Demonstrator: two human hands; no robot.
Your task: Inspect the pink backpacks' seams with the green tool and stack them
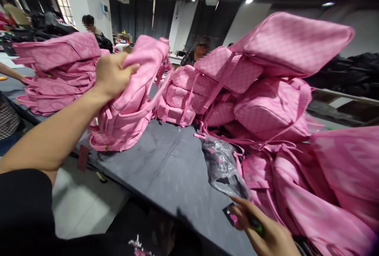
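Note:
My left hand [111,75] is closed on the top of a pink backpack [130,102] that stands tilted at the left edge of the dark grey table [166,169]. My right hand [268,232] is at the bottom right, fingers curled round a small dark object with a green tip [256,224], beside a small tag [229,214]. A crumpled clear plastic bag [222,165] lies on the table just above that hand, next to flat pink backpacks [310,196].
A tall heap of pink backpacks [266,90] fills the right half of the table. A stack of pink backpacks [56,72] lies at the far left, with another person's arm [10,72] beside it. Two people are in the background. Light floor [85,200] shows below the table edge.

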